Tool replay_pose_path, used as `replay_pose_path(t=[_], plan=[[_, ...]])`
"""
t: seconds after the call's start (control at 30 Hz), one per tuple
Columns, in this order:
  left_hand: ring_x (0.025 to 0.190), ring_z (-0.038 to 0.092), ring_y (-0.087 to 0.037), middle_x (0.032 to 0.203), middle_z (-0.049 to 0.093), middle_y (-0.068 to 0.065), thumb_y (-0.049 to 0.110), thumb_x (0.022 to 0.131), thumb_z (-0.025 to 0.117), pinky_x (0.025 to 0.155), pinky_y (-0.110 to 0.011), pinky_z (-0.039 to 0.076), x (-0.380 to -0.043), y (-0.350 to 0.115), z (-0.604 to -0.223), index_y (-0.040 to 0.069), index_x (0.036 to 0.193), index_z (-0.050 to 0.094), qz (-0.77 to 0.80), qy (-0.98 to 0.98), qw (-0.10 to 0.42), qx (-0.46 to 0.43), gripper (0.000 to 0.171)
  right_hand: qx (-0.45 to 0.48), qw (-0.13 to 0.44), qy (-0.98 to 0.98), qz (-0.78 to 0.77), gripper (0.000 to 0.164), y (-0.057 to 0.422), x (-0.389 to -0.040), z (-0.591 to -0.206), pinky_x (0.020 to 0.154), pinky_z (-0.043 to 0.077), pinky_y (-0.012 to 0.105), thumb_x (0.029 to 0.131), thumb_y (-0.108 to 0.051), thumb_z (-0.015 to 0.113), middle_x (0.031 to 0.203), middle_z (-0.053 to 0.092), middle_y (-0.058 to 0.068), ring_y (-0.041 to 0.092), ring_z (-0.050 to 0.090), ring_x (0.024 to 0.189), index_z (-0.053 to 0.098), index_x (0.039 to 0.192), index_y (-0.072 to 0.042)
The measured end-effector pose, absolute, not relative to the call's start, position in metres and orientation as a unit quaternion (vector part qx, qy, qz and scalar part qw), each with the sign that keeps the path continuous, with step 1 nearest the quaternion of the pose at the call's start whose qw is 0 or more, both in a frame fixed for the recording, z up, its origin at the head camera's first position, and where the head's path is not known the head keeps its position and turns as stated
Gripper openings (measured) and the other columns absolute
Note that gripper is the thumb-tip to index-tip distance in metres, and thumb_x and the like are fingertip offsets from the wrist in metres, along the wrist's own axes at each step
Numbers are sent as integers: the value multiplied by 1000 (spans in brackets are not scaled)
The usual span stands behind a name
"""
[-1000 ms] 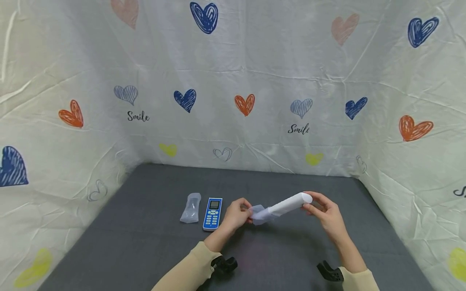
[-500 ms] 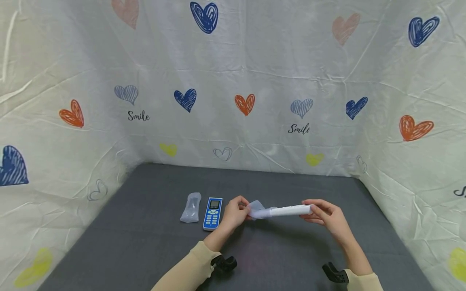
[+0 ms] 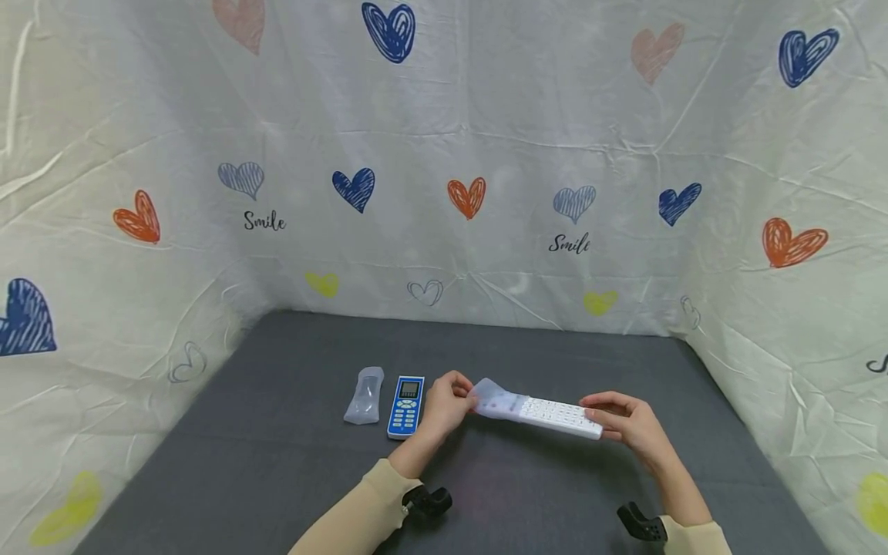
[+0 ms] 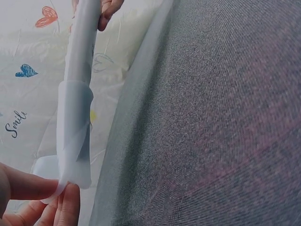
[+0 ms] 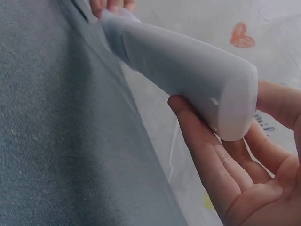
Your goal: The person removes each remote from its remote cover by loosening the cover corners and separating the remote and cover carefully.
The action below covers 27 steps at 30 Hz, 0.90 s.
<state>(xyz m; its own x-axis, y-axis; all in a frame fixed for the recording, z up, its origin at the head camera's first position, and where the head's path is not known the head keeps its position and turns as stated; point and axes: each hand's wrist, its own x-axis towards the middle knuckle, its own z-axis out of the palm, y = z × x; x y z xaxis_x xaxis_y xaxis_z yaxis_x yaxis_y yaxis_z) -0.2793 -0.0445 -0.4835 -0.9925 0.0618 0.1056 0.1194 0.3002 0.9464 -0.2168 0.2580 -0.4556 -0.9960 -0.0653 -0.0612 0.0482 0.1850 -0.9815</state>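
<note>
A white remote control with rows of buttons hangs just above the table between both hands. Its left part sits inside a translucent silicone sleeve. My left hand pinches the loose end of that sleeve between thumb and fingers, plain in the left wrist view. At the remote's bare end, my right hand grips it, thumb on one side and fingers on the other. The right wrist view shows the remote's smooth back and rounded end. Left of my left hand lies a blue remote control.
A second translucent sleeve lies on the dark grey table, left of the blue remote. A white cloth printed with hearts rises behind the table and along both sides.
My right hand has come down and slightly toward me, tilting the white remote's right end lower. The remote has rolled so its buttons now show. My left hand stays nearly in place.
</note>
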Motion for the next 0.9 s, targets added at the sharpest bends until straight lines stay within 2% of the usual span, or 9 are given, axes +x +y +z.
replay_pose_path(t=[0.2, 0.4, 0.63, 0.9], plan=[[72, 59, -17, 88, 66, -14, -4, 80, 68, 64, -29, 57, -279, -45, -481, 0, 98, 64, -588, -807, 19, -53, 19, -5, 68, 773, -631, 57, 260, -219, -458, 73, 56, 31, 83, -20, 73, 126, 60, 18, 11, 66, 90, 52, 130, 4], [68, 58, -15, 87, 65, -14, -2, 80, 68, 62, -27, 56, -282, -46, -480, -2, 98, 68, -576, -815, 29, -58, 19, -16, 102, 775, -623, 60, 264, -220, -460, 77, 55, 31, 83, -20, 73, 130, 57, 17, 12, 65, 94, 50, 133, 3], [68, 58, -14, 86, 66, -14, 2, 82, 69, 61, -26, 55, -281, -46, -478, -1, 96, 69, -576, -813, 44, -74, 15, -39, 132, 788, -600, 62, 268, -221, -463, 81, 54, 32, 83, -22, 73, 129, 59, 17, 12, 64, 96, 49, 133, 5], [65, 56, -12, 84, 65, -10, 11, 86, 68, 59, -22, 52, -280, -44, -478, 5, 93, 70, -572, -813, 72, -84, 9, -60, 177, 769, -611, 63, 269, -223, -467, 78, 55, 30, 84, -17, 72, 118, 66, 13, 12, 65, 94, 45, 134, 11]])
